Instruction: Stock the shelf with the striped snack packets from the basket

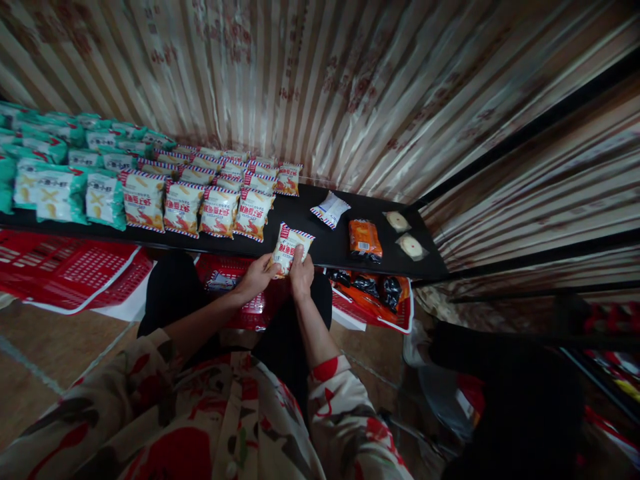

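Note:
Between my two hands, at the front edge of the black shelf (pixel 320 207), is a snack bag (pixel 290 248) with a striped top edge, red lettering and a yellowish print. My left hand (pixel 259 275) pinches its lower left corner. My right hand (pixel 301 270) grips its right side, the thumb lying on the front. Left of the hands stand rows of matching snack bags (pixel 219 210), upright on the shelf. A similar striped-edge bag (pixel 331 210) lies on its own behind and to the right of my hands.
Teal snack bags (pixel 60 193) crowd the shelf's left end. An orange packet (pixel 365 240) and two round wrapped items (pixel 397 221) lie on the right. Below are red baskets (pixel 107 280), one holding orange and black packets (pixel 370 287). A pleated curtain (pixel 320 87) hangs behind.

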Available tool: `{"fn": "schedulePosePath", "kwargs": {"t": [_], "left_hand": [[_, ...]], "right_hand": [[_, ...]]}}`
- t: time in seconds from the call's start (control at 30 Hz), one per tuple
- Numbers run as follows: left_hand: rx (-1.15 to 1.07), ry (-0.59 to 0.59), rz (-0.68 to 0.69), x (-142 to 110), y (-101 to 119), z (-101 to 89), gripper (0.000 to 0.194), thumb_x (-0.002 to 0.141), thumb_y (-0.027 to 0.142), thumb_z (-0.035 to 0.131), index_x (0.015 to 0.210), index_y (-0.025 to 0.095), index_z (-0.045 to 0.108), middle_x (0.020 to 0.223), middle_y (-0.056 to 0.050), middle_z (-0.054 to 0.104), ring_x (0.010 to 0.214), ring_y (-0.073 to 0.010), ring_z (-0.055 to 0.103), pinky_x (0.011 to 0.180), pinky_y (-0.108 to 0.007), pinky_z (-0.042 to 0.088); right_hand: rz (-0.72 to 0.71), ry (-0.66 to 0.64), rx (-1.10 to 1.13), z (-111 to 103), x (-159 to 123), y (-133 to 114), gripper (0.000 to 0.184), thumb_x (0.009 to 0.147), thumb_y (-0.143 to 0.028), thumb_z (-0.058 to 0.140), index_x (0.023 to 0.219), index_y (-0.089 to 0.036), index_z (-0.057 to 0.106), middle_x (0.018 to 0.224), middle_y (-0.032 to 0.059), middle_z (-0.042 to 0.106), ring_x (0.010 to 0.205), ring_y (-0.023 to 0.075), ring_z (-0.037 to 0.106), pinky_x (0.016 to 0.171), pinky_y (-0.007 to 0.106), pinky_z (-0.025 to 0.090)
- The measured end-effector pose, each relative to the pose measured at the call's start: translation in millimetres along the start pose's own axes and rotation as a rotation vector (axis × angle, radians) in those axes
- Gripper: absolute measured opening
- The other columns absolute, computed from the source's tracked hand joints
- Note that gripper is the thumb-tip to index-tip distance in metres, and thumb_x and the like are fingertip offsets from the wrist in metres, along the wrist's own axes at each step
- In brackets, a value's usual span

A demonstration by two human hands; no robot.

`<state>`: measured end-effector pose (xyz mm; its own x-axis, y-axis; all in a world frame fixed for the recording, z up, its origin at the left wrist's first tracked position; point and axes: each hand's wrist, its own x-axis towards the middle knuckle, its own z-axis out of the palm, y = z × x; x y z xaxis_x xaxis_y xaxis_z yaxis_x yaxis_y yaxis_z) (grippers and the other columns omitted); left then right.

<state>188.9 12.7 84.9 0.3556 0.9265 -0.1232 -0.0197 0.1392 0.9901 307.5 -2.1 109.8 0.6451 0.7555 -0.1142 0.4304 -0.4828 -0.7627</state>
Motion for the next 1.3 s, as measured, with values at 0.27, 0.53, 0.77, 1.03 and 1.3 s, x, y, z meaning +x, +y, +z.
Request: {"fn": "schedulePosePath", "kwargs": {"t": [0.27, 0.53, 0.77, 1.03, 1.3], "left_hand": [[0.016, 0.105, 0.013, 11.0, -1.8, 3.2, 0.043, 0.075, 0.032, 0.057, 0.114, 0.012, 0.056, 0.102, -0.008, 0.066, 0.089, -0.0190, 0.062, 0.081, -0.030, 0.049], [-0.073, 0.181, -0.008, 28.1, -2.5, 1.7, 0.045, 0.072, 0.035, 0.061, 0.111, 0.012, 0.058, 0.095, -0.008, 0.068, 0.083, -0.0190, 0.063, 0.077, -0.031, 0.050], [-0.006, 0.198, 0.009, 45.5, -2.8, 9.9, 0.037, 0.074, 0.030, 0.060, 0.107, 0.011, 0.060, 0.094, -0.008, 0.068, 0.082, -0.0188, 0.063, 0.075, -0.030, 0.051], [0.202, 0.214, -0.071, 68.0, 8.4, 13.7, 0.036, 0.081, 0.026, 0.054, 0.115, 0.013, 0.056, 0.096, -0.008, 0.068, 0.077, -0.0170, 0.064, 0.063, -0.025, 0.052], [0.622, 0.297, -0.020, 85.7, 18.3, 15.2, 0.034, 0.084, 0.024, 0.051, 0.116, 0.012, 0.057, 0.106, -0.012, 0.065, 0.094, -0.0205, 0.062, 0.084, -0.031, 0.047]], "right_hand": [[-0.055, -0.114, 0.295, -2.5, 10.2, 9.5, 0.057, 0.086, -0.061, 0.024, 0.090, -0.017, 0.060, 0.089, 0.0084, 0.068, 0.080, 0.0193, 0.061, 0.068, 0.028, 0.045], [-0.019, -0.517, 0.723, -14.1, 18.0, 7.8, 0.045, 0.069, -0.049, 0.064, 0.100, -0.018, 0.056, 0.082, 0.0041, 0.070, 0.074, 0.0179, 0.064, 0.068, 0.029, 0.049], [-0.042, -0.464, 0.710, -14.6, 38.5, 9.6, 0.040, 0.064, -0.041, 0.070, 0.095, -0.018, 0.061, 0.079, 0.0021, 0.070, 0.066, 0.0163, 0.062, 0.067, 0.030, 0.050], [-0.150, -0.356, 0.593, -6.2, 62.9, 8.4, 0.036, 0.069, -0.040, 0.063, 0.095, -0.015, 0.062, 0.080, 0.0027, 0.069, 0.067, 0.0153, 0.060, 0.065, 0.026, 0.047], [-0.254, -0.271, 0.460, 8.3, 88.0, 10.3, 0.036, 0.071, -0.039, 0.059, 0.098, -0.016, 0.064, 0.087, 0.0046, 0.070, 0.074, 0.0181, 0.061, 0.069, 0.028, 0.048]]}}
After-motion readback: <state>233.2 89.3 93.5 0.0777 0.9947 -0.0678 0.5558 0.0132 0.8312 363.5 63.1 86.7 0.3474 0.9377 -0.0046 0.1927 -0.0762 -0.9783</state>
